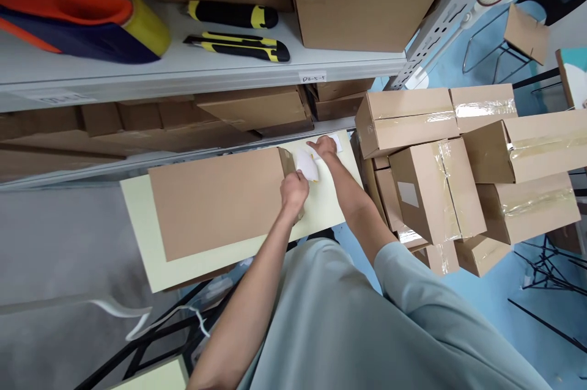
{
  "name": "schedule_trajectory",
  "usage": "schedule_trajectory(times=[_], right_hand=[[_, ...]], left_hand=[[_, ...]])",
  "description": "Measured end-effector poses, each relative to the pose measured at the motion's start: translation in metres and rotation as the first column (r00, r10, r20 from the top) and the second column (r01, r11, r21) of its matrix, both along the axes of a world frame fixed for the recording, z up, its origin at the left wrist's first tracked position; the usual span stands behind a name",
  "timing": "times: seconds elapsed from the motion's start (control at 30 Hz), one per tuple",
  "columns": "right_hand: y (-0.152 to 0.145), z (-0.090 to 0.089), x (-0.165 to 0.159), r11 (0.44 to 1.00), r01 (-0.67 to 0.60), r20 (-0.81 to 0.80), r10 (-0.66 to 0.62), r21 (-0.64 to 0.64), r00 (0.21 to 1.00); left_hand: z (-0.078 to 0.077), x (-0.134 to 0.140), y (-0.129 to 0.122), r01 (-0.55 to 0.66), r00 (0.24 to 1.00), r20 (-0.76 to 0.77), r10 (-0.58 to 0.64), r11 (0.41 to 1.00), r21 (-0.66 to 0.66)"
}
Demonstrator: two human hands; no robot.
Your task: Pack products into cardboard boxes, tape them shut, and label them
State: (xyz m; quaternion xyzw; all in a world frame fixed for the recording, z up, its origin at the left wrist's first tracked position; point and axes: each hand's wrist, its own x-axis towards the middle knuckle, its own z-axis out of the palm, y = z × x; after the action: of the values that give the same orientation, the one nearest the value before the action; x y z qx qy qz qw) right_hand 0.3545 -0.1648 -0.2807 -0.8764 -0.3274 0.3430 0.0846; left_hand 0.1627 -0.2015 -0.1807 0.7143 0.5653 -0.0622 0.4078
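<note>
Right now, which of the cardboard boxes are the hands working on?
The long flat box lying alone on the pale table. Both the left hand and the right hand are at its right end; the taped boxes stacked to the right are untouched.

Tight at the box end, open on the near side.

Both hands work at the rt end of the long cardboard box [215, 203], which fills most of the pale table top [137, 225]. Shelf edge [183, 161] hems in the far side; stack of taped cartons [435, 188] crowds the rt. Bare strip of table just past the box end, w/ room to pass along the near edge and lft.
</note>
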Motion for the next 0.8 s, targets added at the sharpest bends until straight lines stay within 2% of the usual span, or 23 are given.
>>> schedule_trajectory(times=[0.13, 0.2, 0.3, 0.43, 0.53, 0.63, 0.7, 0.8], right_hand=[[-0.004, 0.005, 0.000, 1.000, -0.002, -0.022, 0.002, 0.017, 1.000], [-0.005, 0.009, -0.002, 1.000, 0.008, -0.035, -0.008, 0.022, 0.999], [-0.005, 0.020, -0.005, 0.999, 0.022, -0.033, -0.021, 0.026, 0.999], [-0.016, 0.047, -0.014, 0.998, 0.008, -0.036, -0.006, 0.066, 0.999], [-0.050, 0.078, -0.038, 0.984, 0.019, -0.062, -0.009, 0.177, 0.998], [-0.103, 0.115, -0.085, 0.880, 0.222, -0.272, -0.111, 0.420, 0.956], [-0.138, 0.139, -0.123, 0.793, 0.328, -0.445, -0.080, 0.514, 0.892], [-0.174, 0.172, -0.174, 0.737, 0.437, -0.647, 0.000, 0.516, 0.763]], left_hand=[[0.042, -0.037, -0.020, -0.055, 0.998, 0.025, 0.055, 0.998, 0.003], [0.066, -0.064, -0.032, -0.086, 0.986, 0.143, 0.090, 0.996, -0.033], [0.098, -0.105, -0.045, -0.175, 0.900, 0.362, 0.245, 0.961, -0.214], [0.131, -0.151, -0.047, -0.271, 0.810, 0.437, 0.390, 0.911, -0.309], [0.144, -0.182, -0.040, -0.327, 0.781, 0.426, 0.456, 0.880, -0.344], [0.149, -0.210, -0.030, -0.321, 0.762, 0.442, 0.473, 0.869, -0.377], [0.150, -0.225, -0.023, -0.275, 0.763, 0.466, 0.447, 0.878, -0.392], [0.150, -0.243, -0.010, -0.194, 0.770, 0.498, 0.399, 0.890, -0.413]])
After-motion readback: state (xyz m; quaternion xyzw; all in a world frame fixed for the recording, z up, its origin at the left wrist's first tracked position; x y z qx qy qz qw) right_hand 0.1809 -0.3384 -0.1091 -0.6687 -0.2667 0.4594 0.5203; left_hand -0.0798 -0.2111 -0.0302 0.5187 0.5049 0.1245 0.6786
